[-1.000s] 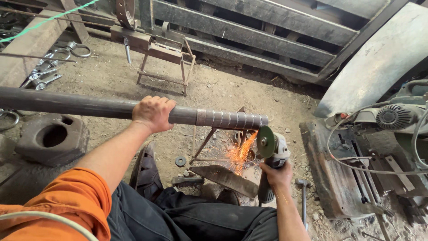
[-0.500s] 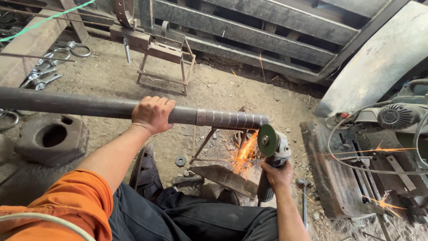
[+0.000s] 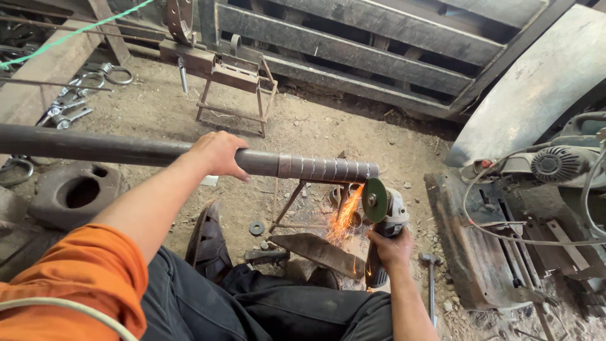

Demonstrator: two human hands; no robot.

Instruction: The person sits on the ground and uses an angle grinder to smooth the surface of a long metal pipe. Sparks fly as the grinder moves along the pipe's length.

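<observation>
My left hand point(image 3: 218, 155) is clamped over the top of a long, round, dull-grey steel pipe point(image 3: 95, 146) that runs in from nine o'clock, and my right hand point(image 3: 391, 247) is wrapped tight around the black body of an angle grinder point(image 3: 382, 218) at about four o'clock. The pipe's far end is scored with evenly spaced rings and rests on a thin-legged rusty metal stand point(image 3: 297, 205). The grinder's green disc point(image 3: 374, 200) stands on edge just under the pipe's tip, throwing orange sparks point(image 3: 344, 218) down toward six o'clock. At twelve o'clock a second small welded stand point(image 3: 233, 88) sits on the gritty dirt floor point(image 3: 328, 136). At eight o'clock lies a chunky cast block with a round hole point(image 3: 76, 192). A small flat washer point(image 3: 256, 228) lies below the pipe.
</observation>
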